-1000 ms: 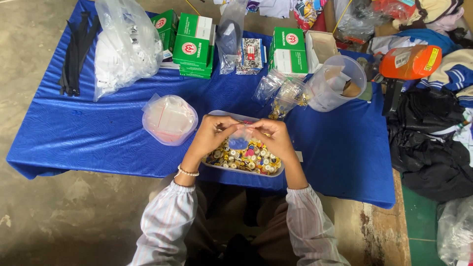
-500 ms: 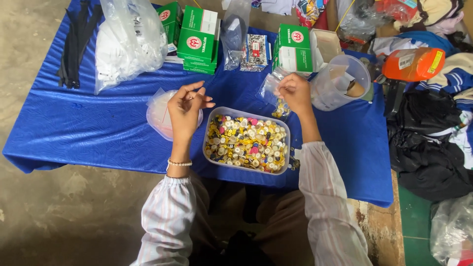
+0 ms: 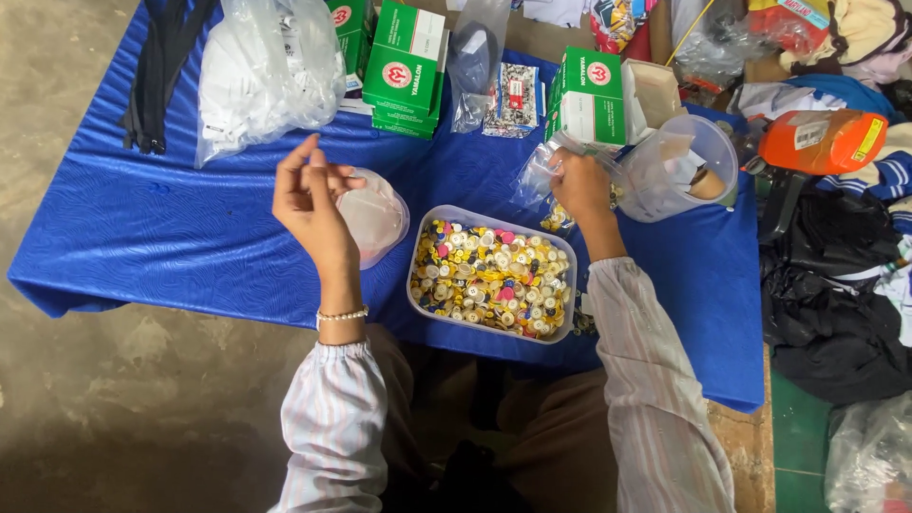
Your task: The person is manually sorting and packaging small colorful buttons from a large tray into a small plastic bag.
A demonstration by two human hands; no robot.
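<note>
The left hand [image 3: 309,195] is raised above the blue cloth [image 3: 142,237], its fingertips pinched together; whatever sits between them is too small to tell, perhaps a single button; just behind it lies a small round bag [image 3: 375,217] of pale stuff. The right hand [image 3: 579,185] is closed on the mouth of a clear bag [image 3: 537,176], which hangs crumpled just beyond the tub [image 3: 489,277], beside a clear cup [image 3: 684,166].

The tub, a shallow clear plastic one, stands on the cloth between the two forearms, heaped with buttons of yellow, white, pink and black; the buttons look hard, light, smooth and apt to slip, so a fingertip pinch at the rim of each seems the sure hold; the clear bag is thin, limp film, best gripped at its opening so the contents do not spill.

The cloth is glossy and wrinkled, draped over a low table; a dropped button would likely slide or roll; green boxes [image 3: 404,66] and a big bag [image 3: 266,71] of white goods line the far edge; black zips [image 3: 157,71] lie at the left corner; the floor is bare concrete; clothes are piled on the right.
</note>
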